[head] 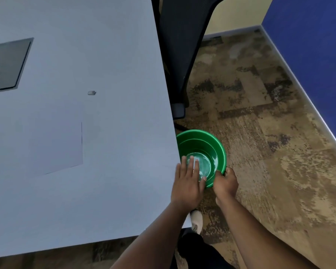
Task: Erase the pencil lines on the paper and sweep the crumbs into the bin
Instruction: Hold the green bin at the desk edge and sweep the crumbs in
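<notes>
Head view, item one: green bin (211,146) — round, plastic, held just off the table's right edge at about 4 o'clock in the picture, its mouth facing up, the inside bottom pale and glossy. Right hand (225,183) grips the near rim, fingers curled over it at the bin's 5 o'clock. Left hand (188,181) lies flat, fingers straight and together, at the table edge with its fingertips (191,159) reaching out over the bin's mouth. Crumbs are too small to make out.

Item two: sheet of paper (52,144) — white, flat on the table (114,55), at 9 o'clock from the bin and well apart from it; pencil lines cannot be seen on it. Eraser (91,92) — small, pale, lying alone on the table at 12 o'clock from the paper's right edge.

Item three: dark rectangular panel (6,65) at 10 o'clock; black chair (180,45) beside the table at 12 o'clock; mottled brown carpet (260,133); blue wall (308,35) at 2 o'clock.
</notes>
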